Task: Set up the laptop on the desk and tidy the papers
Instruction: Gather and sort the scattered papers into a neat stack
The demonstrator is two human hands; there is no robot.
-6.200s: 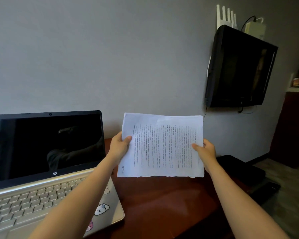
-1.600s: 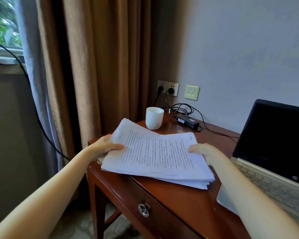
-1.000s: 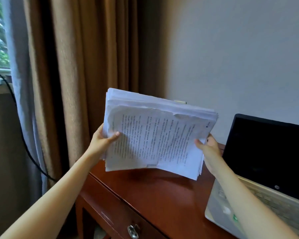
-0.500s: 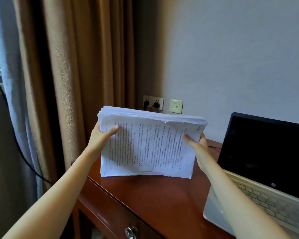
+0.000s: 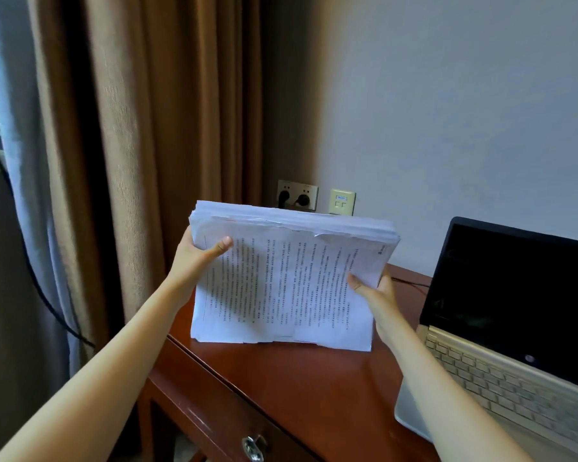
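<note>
The brown wooden desk (image 5: 281,395) is seen from its front. An open laptop (image 5: 501,328), screen dark, is set on the desk's right part. Over the desk's left part a thick stack of printed papers (image 5: 281,288) is held on edge, long axis running left to right, printed face turned toward the wearer. Its lower edge seems to touch the desk, though contact is unclear. Its left side is gripped by the left hand (image 5: 197,261), its right side by the right hand (image 5: 377,291), thumbs on the front sheet.
</note>
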